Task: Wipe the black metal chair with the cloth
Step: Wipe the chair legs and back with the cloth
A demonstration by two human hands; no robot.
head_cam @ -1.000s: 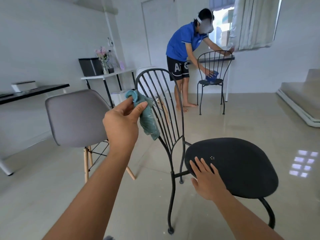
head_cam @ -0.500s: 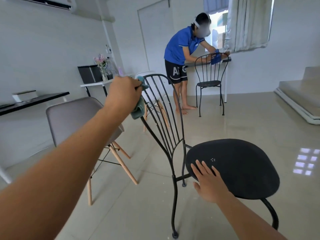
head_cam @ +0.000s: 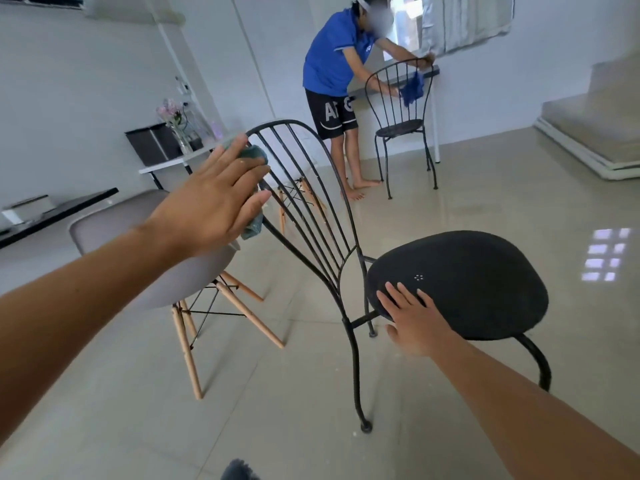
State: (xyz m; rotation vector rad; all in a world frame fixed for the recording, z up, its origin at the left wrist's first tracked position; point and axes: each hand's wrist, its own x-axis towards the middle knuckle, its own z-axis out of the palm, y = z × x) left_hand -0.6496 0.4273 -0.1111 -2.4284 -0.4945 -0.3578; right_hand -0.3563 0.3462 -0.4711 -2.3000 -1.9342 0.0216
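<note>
**On the backrest frame: cloth pressed to the outer bar**

Against the left edge of the backrest, my left hand presses a crumpled teal cloth onto the curved outer bar of the black metal chair. My fingers are spread nearly flat, the cloth trapped between palm and bar, with a bit showing above my fingertips and a tail hanging below my thumb. So this is a pinning hold, not a fist. My right hand lies open, palm down, on the near rim of the round black seat, grasping nothing, and I judge it is there to steady the chair.

The chair stands on the glossy tiled floor right in front of me, backrest to my left, seat to my right. Just behind my left hand is a grey shell chair with wooden legs. Well apart, by the window, another person wipes a similar chair.

I judge the step in hand is wiping the backrest frame. The next move calls for sliding the cloth along the bar while keeping pressure on, then working the thin upright rods one at a time, with the right hand bracing throughout. The seat and legs look left to do.
</note>
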